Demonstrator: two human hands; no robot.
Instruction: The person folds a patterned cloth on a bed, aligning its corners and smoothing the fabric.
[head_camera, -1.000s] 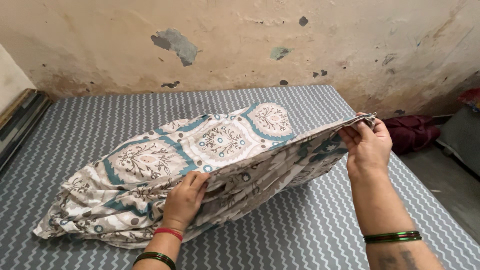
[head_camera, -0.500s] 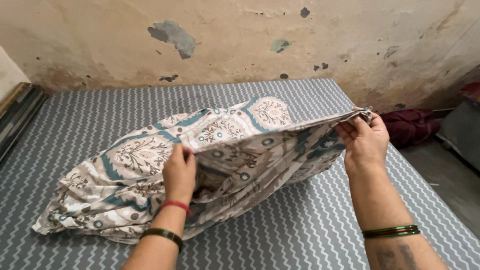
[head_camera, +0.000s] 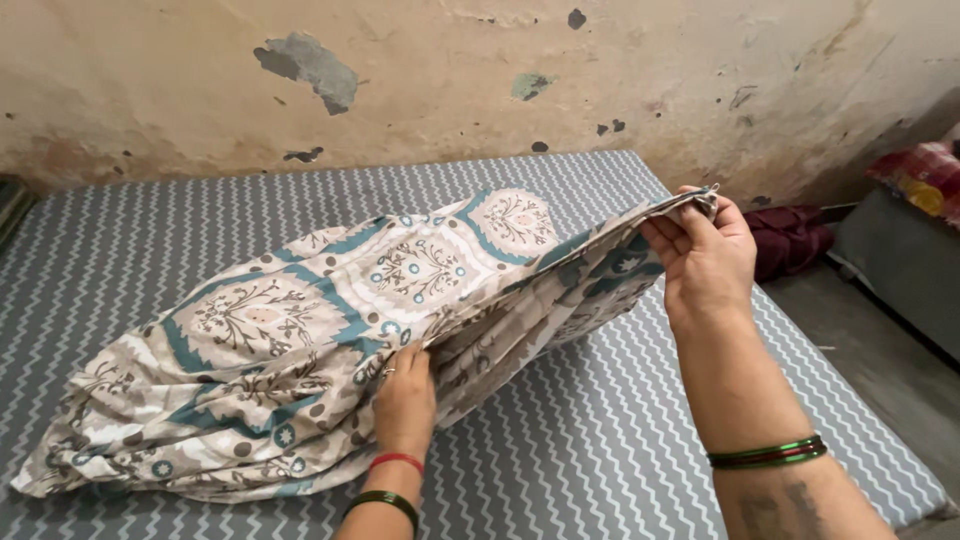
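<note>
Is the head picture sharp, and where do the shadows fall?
Head view: soft, even light with no glare; the patterned cloth and both hands, left hand and right hand, look sharp. A faint shadow lies on the zigzag mattress under the lifted cloth edge. Straight edges bend slightly near the borders.

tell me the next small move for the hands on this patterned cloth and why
Probably slide the left hand along the edge away from the right hand, which pinches a raised corner. The patterned cloth sags and bunches between them on the zigzag mattress.
</note>
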